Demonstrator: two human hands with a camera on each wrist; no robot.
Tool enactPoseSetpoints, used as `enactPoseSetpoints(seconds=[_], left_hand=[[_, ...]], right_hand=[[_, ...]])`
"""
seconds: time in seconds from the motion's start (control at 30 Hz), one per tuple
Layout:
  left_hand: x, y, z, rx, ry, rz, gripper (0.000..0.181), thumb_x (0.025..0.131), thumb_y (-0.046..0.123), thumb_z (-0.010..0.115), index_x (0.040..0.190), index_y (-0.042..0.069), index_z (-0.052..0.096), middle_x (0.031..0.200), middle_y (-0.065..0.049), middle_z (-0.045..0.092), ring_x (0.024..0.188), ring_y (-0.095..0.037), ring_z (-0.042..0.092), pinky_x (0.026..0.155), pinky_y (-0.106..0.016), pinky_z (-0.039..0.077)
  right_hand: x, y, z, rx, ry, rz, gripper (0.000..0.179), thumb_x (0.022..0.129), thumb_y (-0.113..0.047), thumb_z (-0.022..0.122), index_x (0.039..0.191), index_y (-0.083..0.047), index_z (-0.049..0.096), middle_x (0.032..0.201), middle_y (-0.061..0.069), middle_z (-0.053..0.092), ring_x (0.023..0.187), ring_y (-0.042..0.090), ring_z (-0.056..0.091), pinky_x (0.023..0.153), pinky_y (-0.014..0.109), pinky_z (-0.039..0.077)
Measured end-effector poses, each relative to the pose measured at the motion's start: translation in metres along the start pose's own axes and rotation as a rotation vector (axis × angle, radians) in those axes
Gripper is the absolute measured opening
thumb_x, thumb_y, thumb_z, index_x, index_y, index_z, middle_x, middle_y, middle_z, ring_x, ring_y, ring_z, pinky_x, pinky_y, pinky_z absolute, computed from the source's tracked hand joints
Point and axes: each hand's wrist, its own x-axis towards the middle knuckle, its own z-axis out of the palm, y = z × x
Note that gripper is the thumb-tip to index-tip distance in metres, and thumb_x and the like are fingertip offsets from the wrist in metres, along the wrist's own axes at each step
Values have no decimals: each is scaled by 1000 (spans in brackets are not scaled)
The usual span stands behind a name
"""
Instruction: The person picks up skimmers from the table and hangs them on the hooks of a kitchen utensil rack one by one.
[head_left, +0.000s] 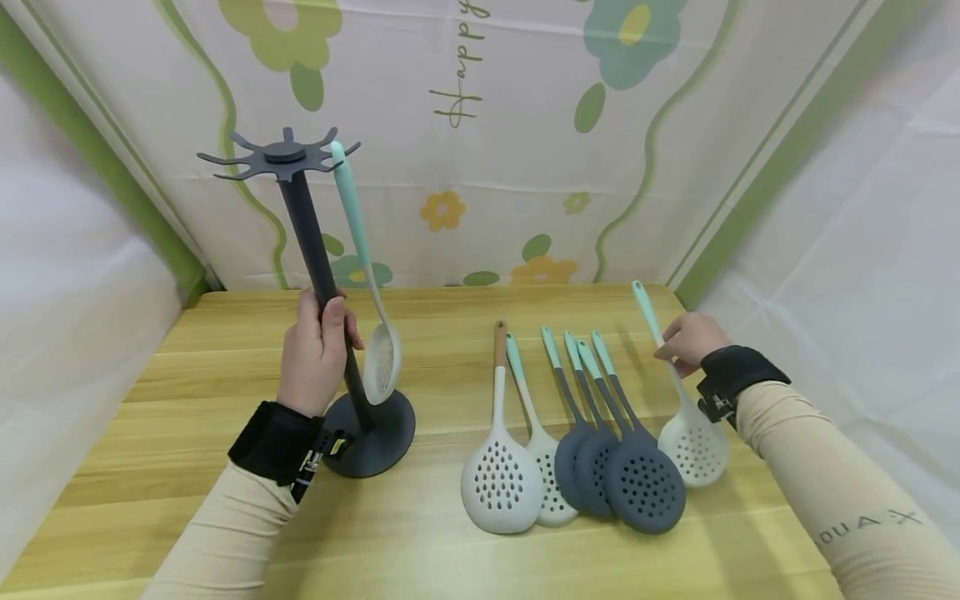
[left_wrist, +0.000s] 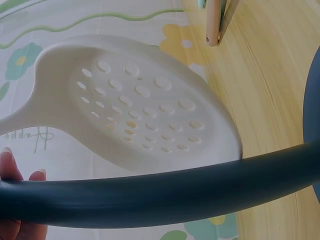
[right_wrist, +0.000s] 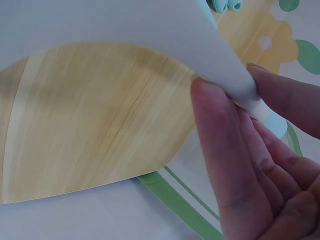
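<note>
My left hand grips the post of a dark grey utensil stand, which has a round base and a ring of hooked arms on top. From one arm hangs a white skimmer with a mint handle; its holed bowl shows beside the post in the left wrist view. At the right, my right hand pinches the shaft of another white skimmer with a mint handle. Thumb and fingers meet on that shaft just below the mint part. Its holed head points toward me, low over the table.
Between the hands lies a row on the wooden table: a white skimmer with a brown handle, a white mint-handled one, and several dark grey skimmers overlapping. A flowered cloth hangs behind, with white cloth at both sides.
</note>
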Motion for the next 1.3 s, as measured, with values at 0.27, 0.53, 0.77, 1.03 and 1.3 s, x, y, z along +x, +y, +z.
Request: enactPoseSetpoints(seconds=[0.27, 0.53, 0.77, 1.03, 1.3], left_hand=[[-1, 1, -1, 7, -3, -8, 30, 108, 25, 38, 118, -2, 47, 77, -10, 57, 61, -4, 57, 61, -19, 46], [0, -1, -1, 5, 7, 12, 33, 108, 25, 37, 119, -4, 48, 77, -11, 58, 61, -3, 57, 62, -18, 44], [0, -1, 0, -1, 3, 12, 32, 108, 25, 37, 119, -3, 47, 77, -9, 57, 61, -9, 58, 62, -18, 45], [1, -1, -2, -2, 7, 18, 32, 108, 25, 36, 118, -3, 47, 77, -10, 57, 61, -6, 57, 63, -18, 45], [0, -1, -1, 1, -7, -4, 32, 108, 25, 37, 119, -3, 46, 78, -11, 57, 61, 0, 55, 61, -19, 45]], right_hand=[[-3, -4, -1, 7, -6, 16, 44, 85, -7, 70, 115, 21, 53, 83, 22, 66, 56, 14, 66, 56, 33, 60], [-4, -4, -5, 2, 7, 2, 43, 85, -8, 70, 112, 21, 54, 82, 23, 66, 56, 15, 67, 56, 34, 61], [-4, -4, -6, 5, 14, 10, 44, 86, -8, 70, 115, 20, 53, 84, 23, 67, 57, 15, 67, 57, 34, 61], [-3, -13, -7, 3, 28, 4, 49, 87, -8, 69, 121, 21, 51, 87, 27, 67, 58, 16, 68, 58, 35, 61], [-6, -18, -8, -2, 37, -6, 49, 87, -9, 68, 122, 21, 51, 91, 30, 67, 61, 17, 68, 61, 38, 62]])
